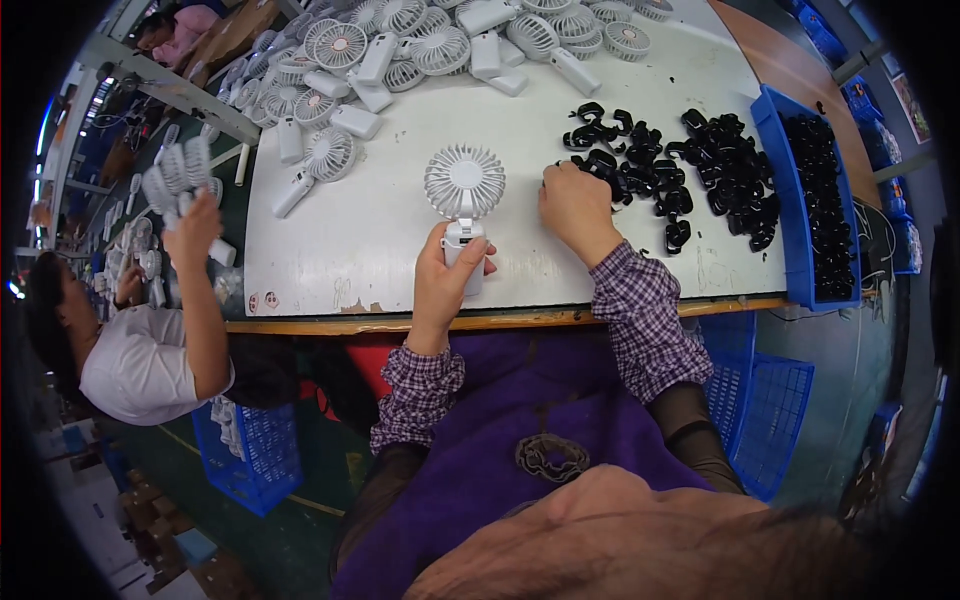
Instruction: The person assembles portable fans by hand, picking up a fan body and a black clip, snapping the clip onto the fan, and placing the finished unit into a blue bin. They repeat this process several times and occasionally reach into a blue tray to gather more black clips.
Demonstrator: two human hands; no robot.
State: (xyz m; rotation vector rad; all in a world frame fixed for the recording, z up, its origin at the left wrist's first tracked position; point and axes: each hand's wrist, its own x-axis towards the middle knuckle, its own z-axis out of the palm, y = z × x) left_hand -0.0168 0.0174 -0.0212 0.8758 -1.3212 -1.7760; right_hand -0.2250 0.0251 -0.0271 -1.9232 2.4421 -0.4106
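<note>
My lap: a purple garment point(510, 400) covers it, a dark ruffled band point(552, 457) lying on the cloth.
My sleeves: checked cuffs point(640, 300) gathered on both forearms.
Beneath the table: a blue crate point(775, 415) stands to my right; another blue crate point(255, 462), with white things in it, stands to my left.
Table edge: a wooden strip point(560, 317) runs along the front of the white tabletop point(350, 245).
My left hand: the left hand point(445, 268) is wrapped around the handle of a white fan point(465, 182), thumb across its front.
The fan I hold: upright in the picture, its round slatted head pointing away from me, over the front middle of the tabletop.
My right hand: the right hand point(578, 205) is at the near left side of the loose black pieces point(655, 170), back of the hand up, fingertips hidden; I cannot tell whether they grip one.
Black pieces, farther right: a second black heap point(735, 175) lies between the loose ones and a blue bin point(784, 225), which holds many more.
Single fan: one white fan point(328, 157) lies near the left side, at the pile's near edge.
Fan pile: many white fans point(440, 48) lie heaped across the far side.
Off to my left: a co-worker in a white shirt point(150, 365) raises several white fans point(180, 170) in one hand.
Far back: a person in pink point(190, 32).
</note>
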